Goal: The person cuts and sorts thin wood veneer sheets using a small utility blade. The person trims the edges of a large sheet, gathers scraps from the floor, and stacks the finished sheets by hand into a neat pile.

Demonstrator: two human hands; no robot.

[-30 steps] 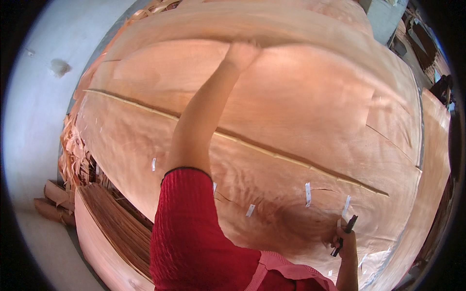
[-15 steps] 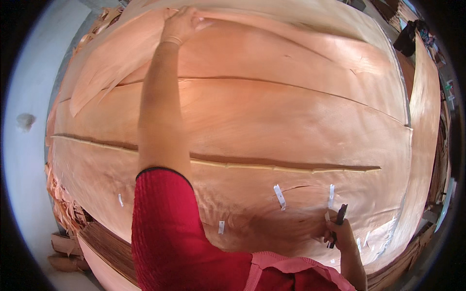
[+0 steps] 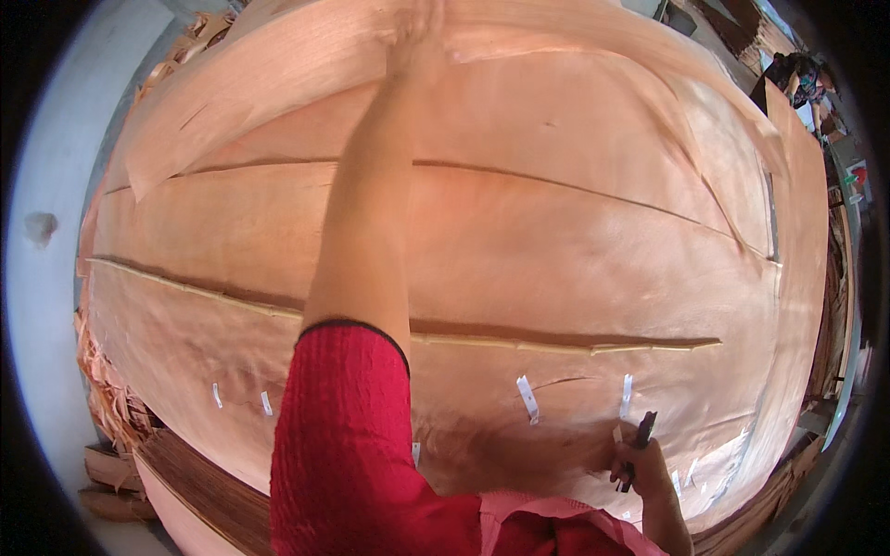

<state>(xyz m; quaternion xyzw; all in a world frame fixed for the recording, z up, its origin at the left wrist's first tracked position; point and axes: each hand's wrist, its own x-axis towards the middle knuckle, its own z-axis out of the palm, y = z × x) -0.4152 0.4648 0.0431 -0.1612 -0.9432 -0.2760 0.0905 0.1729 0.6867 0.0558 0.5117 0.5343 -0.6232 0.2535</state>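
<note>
Wide, thin reddish wood veneer sheets [image 3: 575, 269] lie overlapped in a big stack and fill the view. My left arm in a red sleeve stretches far across them. My left hand [image 3: 417, 26], blurred, grips the edge of the far veneer sheet [image 3: 278, 93], which looks lifted and folded back toward me. My right hand [image 3: 642, 471] rests at the near right edge and holds a small black tool [image 3: 642, 434] upright. Short white tape strips [image 3: 527, 398] cross small cracks in the nearest sheet.
Ragged edges of the veneer stack [image 3: 107, 408] hang at the left above a pale floor [image 3: 42, 278]. More veneer stands along the right side [image 3: 825, 278]. Dark clutter and a person's clothing show at the upper right [image 3: 797, 74].
My left hand has reached farther across the stack and the far sheet has come up with it. My right hand with the black tool has stayed by the taped cracks.
</note>
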